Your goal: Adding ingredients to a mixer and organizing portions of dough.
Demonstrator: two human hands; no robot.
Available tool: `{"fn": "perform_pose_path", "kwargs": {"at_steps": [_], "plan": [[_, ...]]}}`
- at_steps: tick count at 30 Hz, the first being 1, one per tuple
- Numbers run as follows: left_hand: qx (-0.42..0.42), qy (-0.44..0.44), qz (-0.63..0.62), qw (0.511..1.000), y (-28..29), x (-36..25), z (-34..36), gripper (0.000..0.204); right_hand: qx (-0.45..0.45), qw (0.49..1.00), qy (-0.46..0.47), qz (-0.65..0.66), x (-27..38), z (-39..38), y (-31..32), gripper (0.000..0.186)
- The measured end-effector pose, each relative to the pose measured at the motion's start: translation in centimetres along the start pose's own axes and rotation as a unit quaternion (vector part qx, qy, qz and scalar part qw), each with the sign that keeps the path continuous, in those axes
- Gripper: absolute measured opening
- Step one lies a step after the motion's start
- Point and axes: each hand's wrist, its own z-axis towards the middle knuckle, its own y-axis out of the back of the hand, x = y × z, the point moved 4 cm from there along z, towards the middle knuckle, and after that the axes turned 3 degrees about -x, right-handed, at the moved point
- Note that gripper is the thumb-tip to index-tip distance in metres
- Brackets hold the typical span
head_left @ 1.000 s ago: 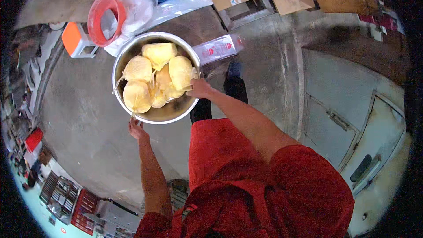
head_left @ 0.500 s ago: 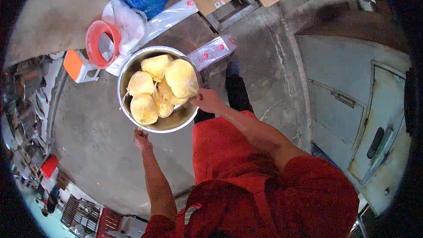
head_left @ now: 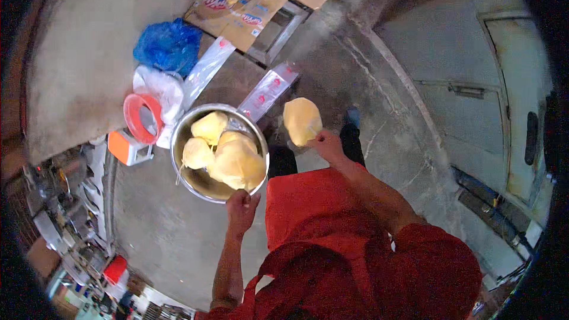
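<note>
My right hand is closed on the gathered end of a clear plastic bag with a rounded yellow filling, held in the air to the right of a large metal bowl. Several similar yellow bags lie in the bowl, one at the far side and one at the left. At the near rim, my left hand has its fingers pinched at the lower end of a big yellow bag, which overlaps the others. What the yellow filling is, I cannot tell.
Beyond the bowl lie a long box, a clear plastic sheet, a blue plastic bag and flattened cardboard. Left of it are a red basin and an orange-topped stool. Pale cabinet doors stand at right.
My right hand has moved right, lifting a yellow bag away from the bowl. My left hand has shifted right along the near rim, bringing its bag rightward. The view has turned somewhat.
</note>
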Motion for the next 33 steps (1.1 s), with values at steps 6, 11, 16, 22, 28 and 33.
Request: {"fn": "perform_pose_path", "kwargs": {"at_steps": [6, 11, 16, 22, 28, 33], "plan": [[0.096, -0.053, 0.015, 0.994, -13.7, -10.0, 8.8, 0.038, -0.065, 0.965, -0.136, 0.213, -16.1, 5.3, 7.5, 0.028], [0.202, -0.043, 0.152, 0.967, -29.0, -14.4, 17.6, 0.034, -0.109, 0.937, -0.15, 0.295, -23.1, 9.7, 15.9, 0.03], [0.269, -0.129, 0.246, 0.922, -42.8, -21.4, 23.8, 0.036, -0.13, 0.97, -0.148, 0.141, -31.5, 12.7, 22.4, 0.035], [0.307, -0.114, 0.222, 0.918, -55.9, -30.6, 26.8, 0.038, -0.19, 0.959, -0.133, 0.165, -40.1, 16.6, 29.6, 0.032], [0.327, -0.215, 0.282, 0.876, -69.4, -29.9, 35.6, 0.051, -0.208, 0.959, -0.091, 0.17, -44.1, 24.2, 37.0, 0.028], [0.354, -0.245, 0.377, 0.82, -76.1, -35.6, 37.8, 0.053, -0.177, 0.962, -0.131, 0.161, -47.7, 28.3, 39.2, 0.028]]}}
